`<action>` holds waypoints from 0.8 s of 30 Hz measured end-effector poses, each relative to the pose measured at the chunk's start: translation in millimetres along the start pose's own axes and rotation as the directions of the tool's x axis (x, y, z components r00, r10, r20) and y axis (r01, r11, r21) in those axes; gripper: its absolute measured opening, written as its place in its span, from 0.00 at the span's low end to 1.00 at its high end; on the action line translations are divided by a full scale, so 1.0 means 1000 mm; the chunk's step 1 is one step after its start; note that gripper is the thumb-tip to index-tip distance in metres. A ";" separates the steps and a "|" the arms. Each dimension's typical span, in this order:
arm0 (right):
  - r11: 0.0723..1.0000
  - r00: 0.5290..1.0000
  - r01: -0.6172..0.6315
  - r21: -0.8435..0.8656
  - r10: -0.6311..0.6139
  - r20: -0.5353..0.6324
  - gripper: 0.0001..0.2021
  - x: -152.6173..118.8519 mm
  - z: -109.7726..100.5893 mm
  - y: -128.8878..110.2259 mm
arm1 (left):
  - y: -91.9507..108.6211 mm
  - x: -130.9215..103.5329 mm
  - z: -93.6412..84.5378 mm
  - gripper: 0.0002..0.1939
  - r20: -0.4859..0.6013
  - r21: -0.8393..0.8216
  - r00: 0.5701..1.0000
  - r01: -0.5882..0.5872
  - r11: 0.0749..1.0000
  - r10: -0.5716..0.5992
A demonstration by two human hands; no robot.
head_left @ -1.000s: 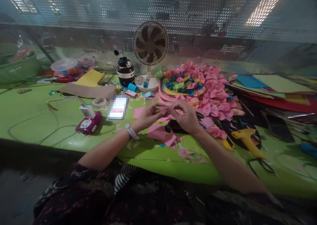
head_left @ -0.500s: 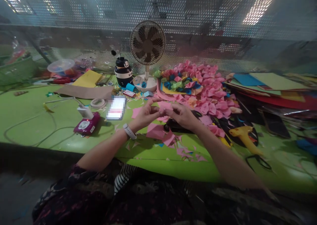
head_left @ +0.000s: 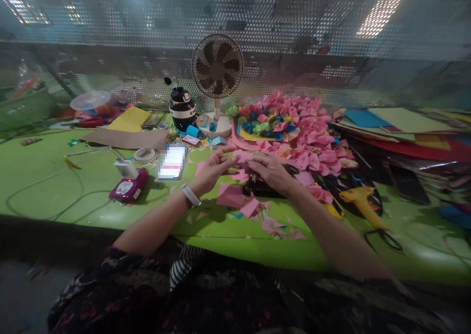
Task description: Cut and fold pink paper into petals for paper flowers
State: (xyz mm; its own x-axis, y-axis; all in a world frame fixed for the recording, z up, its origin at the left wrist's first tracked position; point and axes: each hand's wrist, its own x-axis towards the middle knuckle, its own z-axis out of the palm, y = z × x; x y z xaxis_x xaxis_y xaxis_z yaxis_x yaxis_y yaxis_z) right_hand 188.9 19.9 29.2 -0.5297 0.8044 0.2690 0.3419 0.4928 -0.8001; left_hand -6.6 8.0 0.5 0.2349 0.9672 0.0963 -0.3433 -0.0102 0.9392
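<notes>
In the head view, my right hand (head_left: 271, 173) is closed, its thumb and fingers pinching a small piece of pink paper (head_left: 243, 156). My left hand (head_left: 216, 168), with a white band at the wrist, is just left of that paper. Its fingers are stretched out and the thumb stands apart from them, its tip close to the paper's edge. Below the hands lie flat pink paper squares (head_left: 230, 195) and small pink scraps (head_left: 274, 226). A dark object (head_left: 263, 188) is partly hidden under my right hand.
Behind my right hand spreads a heap of folded pink paper pieces (head_left: 312, 133). A fan (head_left: 218, 69) and a black bottle (head_left: 182, 109) stand at the back. A lit phone (head_left: 172, 162) and a purple power adapter (head_left: 128, 186) lie left; a yellow glue gun (head_left: 362, 204) lies right.
My left hand's fingers have loosened and spread away from the pink paper. My right hand stays in nearly the same place, and the paper has tilted between the hands.
</notes>
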 end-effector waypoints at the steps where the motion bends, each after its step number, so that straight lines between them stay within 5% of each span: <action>1: 0.999 0.999 0.026 -0.043 -0.027 -0.031 0.20 0.000 0.002 0.000 | -0.001 0.000 0.000 0.25 -0.003 0.019 1.000 0.028 0.999 -0.028; 6: 0.987 0.990 0.108 -0.122 -0.118 -0.073 0.19 -0.001 0.010 0.000 | -0.002 -0.001 0.002 0.21 -0.057 0.064 0.996 0.067 0.996 -0.064; 13: 0.997 0.994 0.078 -0.025 -0.079 -0.079 0.21 -0.001 0.011 0.002 | 0.002 0.002 -0.001 0.21 -0.156 -0.016 0.988 0.015 1.000 -0.017; 24: 0.996 0.995 0.074 -0.054 -0.077 -0.061 0.16 -0.006 0.011 -0.004 | 0.000 0.003 -0.007 0.20 -0.028 0.075 0.998 0.064 0.995 -0.062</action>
State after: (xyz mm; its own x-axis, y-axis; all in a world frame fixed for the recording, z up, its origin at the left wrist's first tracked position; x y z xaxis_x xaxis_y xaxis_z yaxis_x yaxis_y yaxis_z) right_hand 182.2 9.3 25.4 -0.5061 0.7829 0.3619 0.3432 0.5678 -0.7482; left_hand -12.0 12.4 -1.1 0.2301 0.9727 0.0286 -0.2581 0.0327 0.9656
